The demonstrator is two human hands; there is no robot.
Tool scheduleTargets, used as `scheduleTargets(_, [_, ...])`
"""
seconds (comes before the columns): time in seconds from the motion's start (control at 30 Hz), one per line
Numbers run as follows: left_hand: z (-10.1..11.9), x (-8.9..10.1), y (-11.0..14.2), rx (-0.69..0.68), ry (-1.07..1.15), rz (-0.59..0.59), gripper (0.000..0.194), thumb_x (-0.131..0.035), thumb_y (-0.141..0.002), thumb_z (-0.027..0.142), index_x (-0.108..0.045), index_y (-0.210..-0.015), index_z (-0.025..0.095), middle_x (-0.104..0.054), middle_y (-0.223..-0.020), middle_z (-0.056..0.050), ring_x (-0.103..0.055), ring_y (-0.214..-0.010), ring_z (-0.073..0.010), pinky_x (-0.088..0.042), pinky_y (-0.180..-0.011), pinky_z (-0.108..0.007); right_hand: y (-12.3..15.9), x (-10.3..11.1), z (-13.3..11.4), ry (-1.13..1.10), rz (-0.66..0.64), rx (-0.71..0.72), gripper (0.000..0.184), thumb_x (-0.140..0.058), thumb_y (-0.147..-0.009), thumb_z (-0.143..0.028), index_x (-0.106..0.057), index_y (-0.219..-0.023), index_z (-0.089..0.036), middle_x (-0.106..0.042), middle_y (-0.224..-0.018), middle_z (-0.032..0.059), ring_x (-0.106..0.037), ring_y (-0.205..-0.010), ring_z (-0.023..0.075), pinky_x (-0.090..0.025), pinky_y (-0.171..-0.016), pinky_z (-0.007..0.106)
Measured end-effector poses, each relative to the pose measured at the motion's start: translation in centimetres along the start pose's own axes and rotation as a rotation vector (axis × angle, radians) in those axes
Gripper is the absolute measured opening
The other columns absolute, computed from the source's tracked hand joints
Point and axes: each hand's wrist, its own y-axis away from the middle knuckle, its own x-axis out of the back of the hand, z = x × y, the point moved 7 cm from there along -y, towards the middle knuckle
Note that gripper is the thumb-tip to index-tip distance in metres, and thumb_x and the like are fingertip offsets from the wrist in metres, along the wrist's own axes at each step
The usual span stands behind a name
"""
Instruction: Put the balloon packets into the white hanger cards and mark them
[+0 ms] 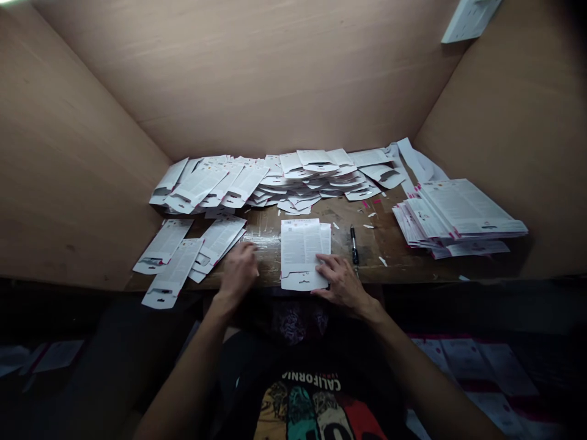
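Okay, both hands are open at the table and neither is gripping. The right hand [343, 284] is spread, with its fingers [326, 264] on the near right corner of a paper card [300, 244]. That card sits mid-table on top of at least one more, long axis pointing straight away from the person, near end at the front edge of the wooden table [380, 235]. The left hand [238, 273] is loosely curled just left of the card, apart from it, so the right is nearer. A black pen [354, 244] lies to the right, loose cards [167, 272] to the left, a stacked pile [458, 211] far right, a spread heap [293, 180] along the back
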Motion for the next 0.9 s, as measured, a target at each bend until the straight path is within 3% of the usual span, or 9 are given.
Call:
scheduleTargets(0.1, [5.3,-3.3,2.0,-0.467,0.247,-0.228,0.032,-0.073,-0.094,0.037,-0.066,-0.120,0.020,-0.056,-0.154,-0.014,-0.051,-0.146,-0.0305,-0.047,-0.119,-0.048,0.2,0.2,-0.6,0.003,-0.010,0.047,0.036,-0.084,-0.087,-0.044,-0.068,-0.112,-0.022,-0.057,-0.156,0.0128,-0.049,-0.141,0.0386,-0.043,-0.108,0.057])
scheduleTargets(0.17, [7.1,-4.9,2.6,-0.577,0.263,-0.269,0.041,-0.082,-0.088,0.048,-0.066,-0.111,0.019,-0.058,-0.153,-0.017,-0.047,-0.149,-0.0348,-0.045,-0.120,-0.052,0.5,0.3,-0.9,0.003,-0.023,0.062,0.033,-0.080,-0.091,-0.043,-0.068,-0.112,-0.022,-0.061,-0.152,0.0119,-0.050,-0.140,0.0371,-0.041,-0.109,0.055])
scheduleTargets(0.37, [7.2,-6.0,2.0,-0.670,0.193,-0.132,0.023,-0.061,-0.104,0.040,-0.067,-0.105,0.019,-0.071,-0.133,-0.013,-0.059,-0.136,-0.0316,-0.049,-0.113,-0.050,0.6,0.5,-1.4,0.022,0.017,0.003,0.026,-0.075,-0.096,-0.044,-0.069,-0.110,-0.022,-0.067,-0.144,0.0090,-0.054,-0.134,0.0342,-0.039,-0.106,0.051])
scheduleTargets(0.5, [7.7,-7.4,0.9,-0.511,0.160,-0.020,0.021,-0.051,-0.108,0.029,-0.068,-0.108,0.017,-0.073,-0.107,-0.011,-0.067,-0.112,-0.0267,-0.055,-0.101,-0.045,-0.5,0.0,-0.9,0.079,0.082,-0.155,0.017,-0.060,-0.105,-0.031,-0.071,-0.115,-0.023,-0.075,-0.118,0.0082,-0.061,-0.112,0.0290,-0.041,-0.096,0.045])
scheduleTargets(0.63, [8.0,-7.6,0.7,-0.422,0.231,-0.022,0.019,-0.054,-0.106,0.026,-0.068,-0.116,0.019,-0.072,-0.114,-0.010,-0.068,-0.110,-0.0222,-0.055,-0.101,-0.037,-0.3,-0.7,-1.3,0.163,0.096,-0.154,0.021,-0.058,-0.104,-0.029,-0.074,-0.118,-0.027,-0.071,-0.116,0.0096,-0.059,-0.109,0.0307,-0.040,-0.092,0.045])
scheduleTargets(0.7, [5.3,-5.7,1.0,-0.365,0.269,0.018,0.026,-0.060,-0.104,0.034,-0.067,-0.124,0.019,-0.068,-0.132,-0.013,-0.065,-0.124,-0.0224,-0.053,-0.109,-0.036,0.2,-1.1,-1.3,0.183,0.117,-0.101,0.024,-0.053,-0.105,-0.027,-0.075,-0.115,-0.028,-0.069,-0.125,0.0094,-0.058,-0.114,0.0317,-0.039,-0.092,0.046])
scheduleTargets(0.8, [-3.9,-0.4,3.2,-0.078,0.067,0.086,0.085,-0.083,-0.084,0.058,-0.051,-0.152,0.019,-0.036,-0.168,-0.021,-0.033,-0.158,-0.0365,-0.036,-0.126,-0.052,0.8,-1.9,-0.7,0.182,0.146,-0.043,0.025,-0.052,-0.106,-0.034,-0.073,-0.117,-0.027,-0.066,-0.139,0.0086,-0.056,-0.121,0.0336,-0.040,-0.093,0.049])
scheduleTargets(0.87, [-11.2,2.9,6.7,0.195,-0.188,-0.049,0.122,-0.096,-0.064,0.057,-0.037,-0.163,0.018,-0.013,-0.176,-0.025,-0.008,-0.162,-0.0491,-0.022,-0.127,-0.067,1.0,-2.4,-0.4,0.164,0.138,-0.004,0.029,-0.056,-0.104,-0.045,-0.071,-0.120,-0.026,-0.065,-0.143,0.0088,-0.055,-0.123,0.0353,-0.041,-0.093,0.050])
scheduleTargets(0.9, [-14.5,4.2,8.8,0.320,-0.286,-0.155,0.124,-0.099,-0.063,0.049,-0.035,-0.165,0.019,-0.012,-0.176,-0.025,-0.007,-0.162,-0.0513,-0.019,-0.125,-0.071,1.0,-2.5,-0.4,0.156,0.132,0.006,0.032,-0.058,-0.102,-0.049,-0.071,-0.122,-0.026,-0.064,-0.144,0.0091,-0.055,-0.124,0.0362,-0.042,-0.094,0.051])
